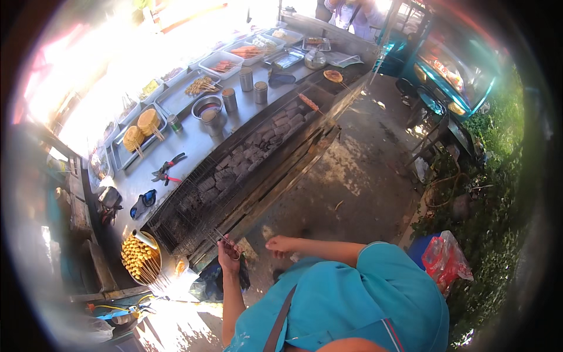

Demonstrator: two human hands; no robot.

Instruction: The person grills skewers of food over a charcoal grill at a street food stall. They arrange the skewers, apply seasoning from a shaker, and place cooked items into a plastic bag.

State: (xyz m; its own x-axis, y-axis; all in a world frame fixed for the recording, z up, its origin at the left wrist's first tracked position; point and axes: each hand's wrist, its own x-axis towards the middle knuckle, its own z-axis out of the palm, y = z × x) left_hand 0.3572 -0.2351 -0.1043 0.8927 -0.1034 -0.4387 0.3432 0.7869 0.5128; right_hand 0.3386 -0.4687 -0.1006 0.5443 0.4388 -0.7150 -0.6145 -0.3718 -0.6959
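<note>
My left hand is closed around the looped handles of thin metal tongs, whose tips point over the near-left end of a long charcoal grill. To the right of it, my right hand hangs before my body with curled fingers; whether it holds anything is not clear. Pale charcoal pieces fill the grill's middle. One skewer of meat and a skewered flat round cake lie at its far end. A round container of yellow skewered food stands left of my left hand.
Beyond the grill, a metal counter carries trays of skewers, metal canisters, a sauce bowl and red-handled pruning shears. A person stands at the far end. A teal glass display case and plants border the right side.
</note>
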